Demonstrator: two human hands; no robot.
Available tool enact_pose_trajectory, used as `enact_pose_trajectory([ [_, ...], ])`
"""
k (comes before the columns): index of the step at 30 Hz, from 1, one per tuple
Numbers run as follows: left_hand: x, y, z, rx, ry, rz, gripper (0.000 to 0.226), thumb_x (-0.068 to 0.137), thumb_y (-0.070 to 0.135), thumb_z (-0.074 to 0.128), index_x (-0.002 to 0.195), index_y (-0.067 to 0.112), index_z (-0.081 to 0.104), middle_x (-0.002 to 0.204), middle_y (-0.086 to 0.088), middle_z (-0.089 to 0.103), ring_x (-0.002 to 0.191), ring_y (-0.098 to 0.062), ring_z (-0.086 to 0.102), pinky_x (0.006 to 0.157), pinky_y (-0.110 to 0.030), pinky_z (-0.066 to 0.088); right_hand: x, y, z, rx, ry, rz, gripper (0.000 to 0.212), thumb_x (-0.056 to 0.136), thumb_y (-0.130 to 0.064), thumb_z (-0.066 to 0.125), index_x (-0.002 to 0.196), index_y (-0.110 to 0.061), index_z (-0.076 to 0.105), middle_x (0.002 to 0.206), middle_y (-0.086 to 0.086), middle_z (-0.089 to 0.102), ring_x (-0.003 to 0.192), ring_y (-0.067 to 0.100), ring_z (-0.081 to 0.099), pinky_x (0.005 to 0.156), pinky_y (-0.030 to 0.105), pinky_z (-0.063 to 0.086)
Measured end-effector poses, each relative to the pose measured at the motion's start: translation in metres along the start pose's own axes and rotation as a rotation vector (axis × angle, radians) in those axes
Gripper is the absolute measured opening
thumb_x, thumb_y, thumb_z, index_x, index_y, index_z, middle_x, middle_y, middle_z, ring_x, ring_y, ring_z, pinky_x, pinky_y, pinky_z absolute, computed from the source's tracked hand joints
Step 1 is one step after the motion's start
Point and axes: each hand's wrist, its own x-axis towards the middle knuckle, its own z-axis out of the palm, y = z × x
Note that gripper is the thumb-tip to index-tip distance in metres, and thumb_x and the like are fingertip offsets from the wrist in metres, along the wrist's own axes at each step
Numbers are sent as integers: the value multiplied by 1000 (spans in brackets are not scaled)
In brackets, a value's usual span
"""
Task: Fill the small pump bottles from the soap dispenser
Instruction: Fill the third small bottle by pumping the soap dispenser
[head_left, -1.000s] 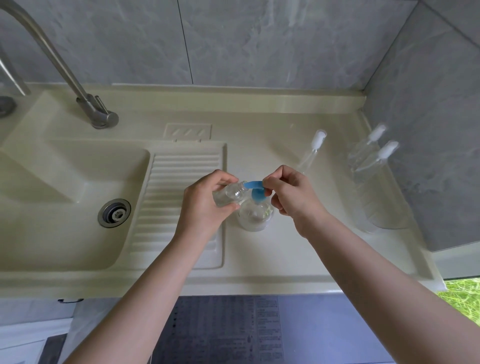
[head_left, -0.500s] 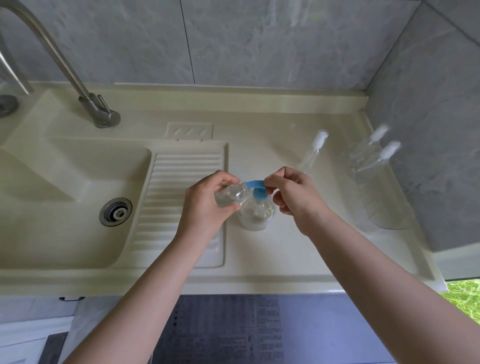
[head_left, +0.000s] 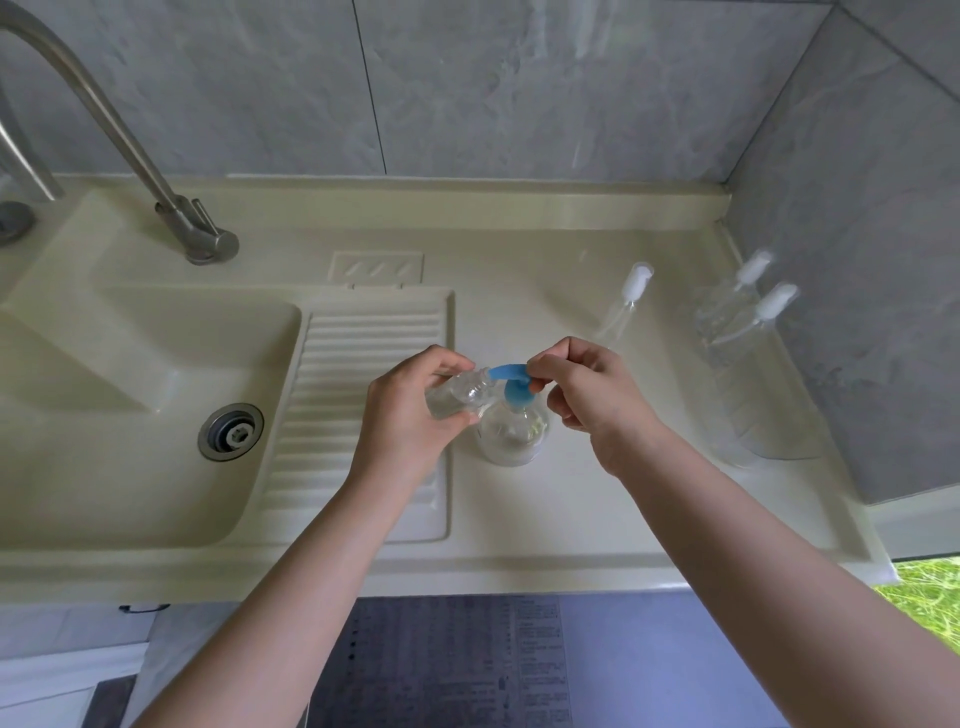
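Your left hand (head_left: 410, 410) grips a small bottle (head_left: 457, 397), tilted, its mouth at the blue pump (head_left: 511, 382) of the dispenser (head_left: 511, 434) — your right hand (head_left: 582, 387) pinches that pump. Three capped bottles (head_left: 631, 296) wait right — how full, you can't tell.

Head camera looks steeply down, close over the counter (head_left: 571, 519) and sink (head_left: 130, 415).
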Motion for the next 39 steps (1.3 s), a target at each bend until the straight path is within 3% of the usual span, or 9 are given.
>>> enact_pose_trajectory([
  [15,0,0,2,-4,-9,-7,43,63,5,88,98,22,70,97,22,69,91,6,63,77,-3,41,0,1,-1,-2,-5,-41,20,89,-3,60,72,-13,56,67,5,64,42,6,42,43,13,34],
  [21,0,-2,2,-3,-19,-6,45,63,4,89,99,23,70,98,21,70,91,4,65,78,-4,41,2,4,1,-36,-21,10,19,89,-6,59,73,-15,54,66,1,60,49,15,39,41,16,31],
  [28,-1,-2,1,-20,-13,-15,44,63,3,88,99,21,70,98,22,69,90,6,64,76,-2,39,0,1,1,-15,-13,7,19,89,-5,60,73,-14,55,64,0,62,47,13,38,42,14,34],
  [39,-1,-2,5,-27,-15,-8,43,64,5,88,99,23,69,99,19,70,91,2,65,77,-4,41,3,2,-1,-32,-11,36,17,89,-8,61,74,-15,57,63,-3,65,50,15,36,43,17,28],
])
